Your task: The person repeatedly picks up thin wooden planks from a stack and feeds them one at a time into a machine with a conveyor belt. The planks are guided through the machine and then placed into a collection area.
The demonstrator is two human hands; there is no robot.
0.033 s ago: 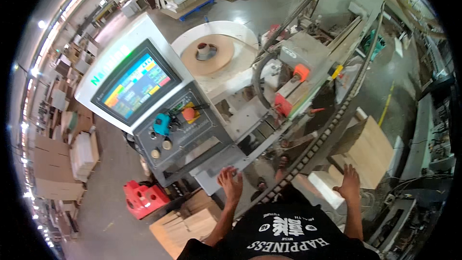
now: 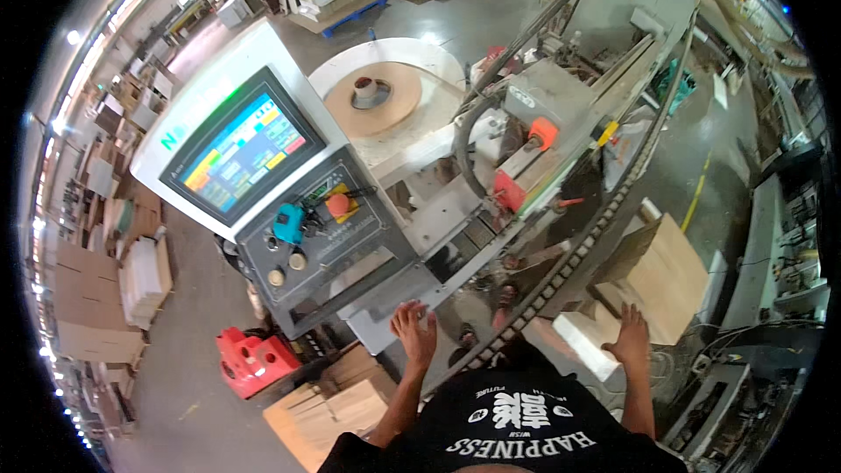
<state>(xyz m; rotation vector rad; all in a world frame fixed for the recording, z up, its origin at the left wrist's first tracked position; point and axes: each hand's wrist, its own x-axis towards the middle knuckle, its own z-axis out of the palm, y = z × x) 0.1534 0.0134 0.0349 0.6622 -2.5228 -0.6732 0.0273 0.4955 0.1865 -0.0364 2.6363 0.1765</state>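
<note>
Low in the frame, just left of centre, the person's left hand [image 2: 414, 331] lies flat with fingers spread on the grey lower edge of the machine housing [image 2: 390, 302], grasping nothing. To the lower right, the right hand [image 2: 629, 337] rests palm down, fingers loose, on a white panel [image 2: 583, 340] whose near end is cut off by the person's dark printed shirt; whether the fingertips curl over its far edge cannot be made out. Just beyond that hand stands a stack of pale wooden boards [image 2: 666, 276], partly hidden behind a curved chain track [image 2: 578, 250] that sweeps from the lower centre up toward the upper right.

Above the left hand sits a grey control panel [image 2: 320, 241] with a red round button [image 2: 338, 204], a blue-green knob [image 2: 287, 223] and several small dials too small to tell apart. Over it, at centre left, a touchscreen [image 2: 243, 153] glows with coloured blocks that are too blurred to distinguish. At upper centre a tan roll of edge tape [image 2: 372, 98] lies flat on a white round table [image 2: 420, 57].

In the lower left, a red box [image 2: 254, 359] stands on the floor beside stacked wooden pieces [image 2: 337, 403], partly covered by the person's left forearm. Cardboard stacks along the left rim bend and blur into the fisheye edge.
</note>
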